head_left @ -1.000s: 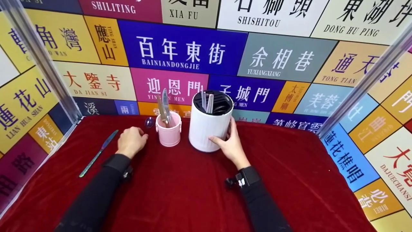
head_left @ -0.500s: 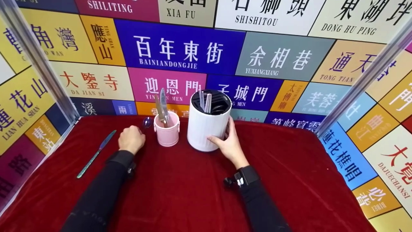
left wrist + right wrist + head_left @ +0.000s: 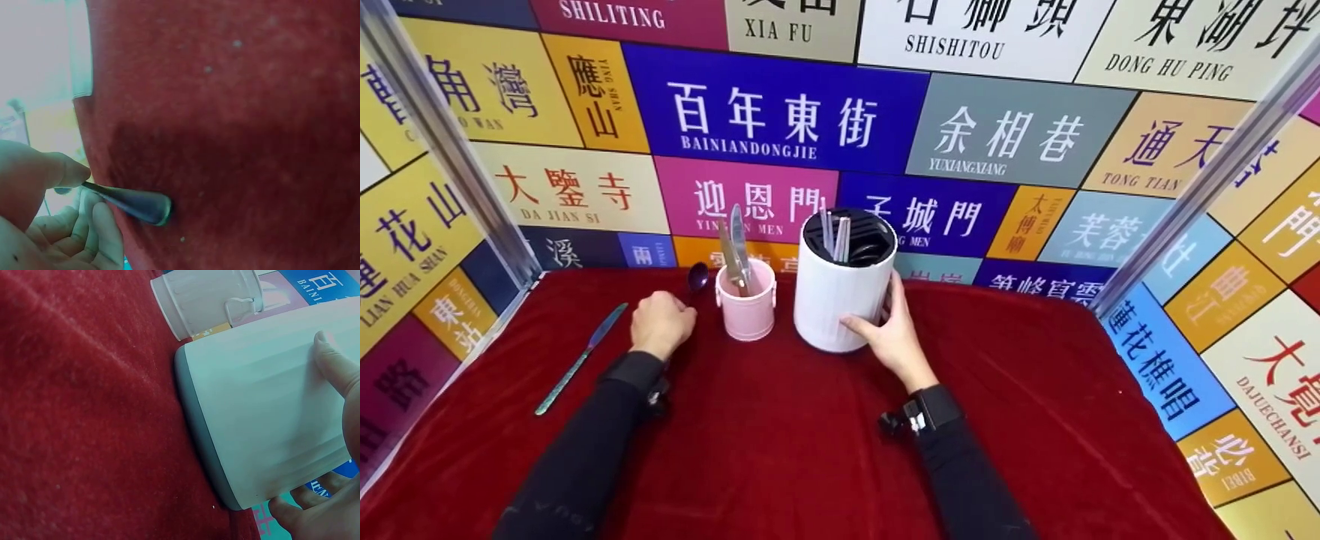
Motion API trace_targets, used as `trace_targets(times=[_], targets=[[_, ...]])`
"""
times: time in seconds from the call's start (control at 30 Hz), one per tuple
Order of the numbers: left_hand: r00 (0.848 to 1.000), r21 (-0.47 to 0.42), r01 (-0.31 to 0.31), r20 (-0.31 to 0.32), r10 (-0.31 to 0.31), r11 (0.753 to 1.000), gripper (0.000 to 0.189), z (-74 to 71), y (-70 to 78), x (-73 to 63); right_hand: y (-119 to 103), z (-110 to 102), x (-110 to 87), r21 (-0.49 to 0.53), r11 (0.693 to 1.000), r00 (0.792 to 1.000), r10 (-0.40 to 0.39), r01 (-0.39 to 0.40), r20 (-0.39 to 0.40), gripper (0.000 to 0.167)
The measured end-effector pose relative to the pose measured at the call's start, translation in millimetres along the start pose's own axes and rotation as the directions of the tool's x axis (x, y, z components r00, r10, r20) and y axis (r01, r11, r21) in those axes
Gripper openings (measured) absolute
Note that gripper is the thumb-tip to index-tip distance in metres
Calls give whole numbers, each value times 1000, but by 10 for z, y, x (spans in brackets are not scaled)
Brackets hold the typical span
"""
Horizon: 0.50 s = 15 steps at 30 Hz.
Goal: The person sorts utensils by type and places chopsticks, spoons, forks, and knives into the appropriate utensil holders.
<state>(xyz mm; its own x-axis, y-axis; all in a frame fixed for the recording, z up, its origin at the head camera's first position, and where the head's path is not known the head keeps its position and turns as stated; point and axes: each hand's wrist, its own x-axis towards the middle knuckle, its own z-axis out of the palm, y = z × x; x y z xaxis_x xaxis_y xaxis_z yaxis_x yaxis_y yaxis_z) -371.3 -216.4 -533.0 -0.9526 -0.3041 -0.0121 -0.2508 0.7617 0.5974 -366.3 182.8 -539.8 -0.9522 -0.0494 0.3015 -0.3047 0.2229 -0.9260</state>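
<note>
My left hand (image 3: 661, 324) pinches a dark, shiny spoon (image 3: 698, 277), its bowl pointing away beside the pink cup. In the left wrist view the thumb and fingers hold the spoon handle (image 3: 140, 205), its wide end sticking out over the cloth. A white knife block (image 3: 840, 304) with a black slotted top stands upright; slim, light sticks and a dark loop sit in it. My right hand (image 3: 896, 337) grips its right side, thumb in front and fingers behind. Between the hands a pink cup (image 3: 749, 315) bears table knives (image 3: 739, 244).
A table knife (image 3: 577, 364) with a green-blue handle lies at the left on the red cloth (image 3: 780, 450). Behind the table rises a wall of coloured signs (image 3: 780, 105), with metal posts (image 3: 1192, 172) at both back corners.
The spoon's bowl has shifted slightly up and away, and looks darker. My left hand has moved little. My right hand keeps its grip on the knife block; the view has drifted slightly.
</note>
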Motion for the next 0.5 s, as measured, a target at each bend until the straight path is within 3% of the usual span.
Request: trace_targets(times=[0.17, 0.33, 0.4, 0.5], targets=[[999, -49, 13, -36, -15, 999, 27, -161, 25, -31, 3, 7, 14, -3, 1000, 1000, 3, -3, 4, 123], [989, -134, -39, -148, 19, 990, 26, -326, 144, -63, 11, -1, 9, 5, 1000, 1000, 7, -7, -2, 122], [977, -170, -83, -210, 46, 982, 25, -383, 221, -79, 15, -3, 3, 5, 1000, 1000, 12, -12, -5, 123], [940, -213, -189, -321, 115, 959, 22, -467, 366, -107, 24, -2, 2, 6, 1000, 1000, 14, -14, -7, 123]])
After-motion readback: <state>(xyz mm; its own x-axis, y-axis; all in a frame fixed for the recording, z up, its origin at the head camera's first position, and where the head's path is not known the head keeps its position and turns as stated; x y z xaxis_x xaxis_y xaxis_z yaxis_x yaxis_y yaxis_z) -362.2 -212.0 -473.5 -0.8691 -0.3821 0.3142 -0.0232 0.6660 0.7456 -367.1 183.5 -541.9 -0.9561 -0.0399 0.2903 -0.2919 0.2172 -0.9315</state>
